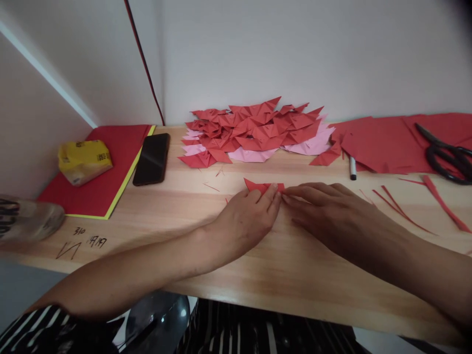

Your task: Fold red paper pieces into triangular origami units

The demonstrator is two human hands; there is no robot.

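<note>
A small folded red paper (254, 186) with a pointed left tip lies on the wooden table. My left hand (250, 216) is closed over it, its fingers pressing the paper down and covering most of it. From the other side my right hand (324, 211) reaches in, fingers close together, with the fingertips gripping the paper's right end. The two hands' fingertips meet there, so the exact grip is partly hidden. Behind them, along the wall, lies a heap of folded red and pink paper pieces (258, 128).
Red paper sheets (387, 142) lie at the right with black scissors (450, 152), a marker (353, 168) and thin red paper strips (446, 204). At the left are a phone (151, 160), a red sheet stack (106, 196), a yellow packet (84, 160) and a clear bottle (33, 219).
</note>
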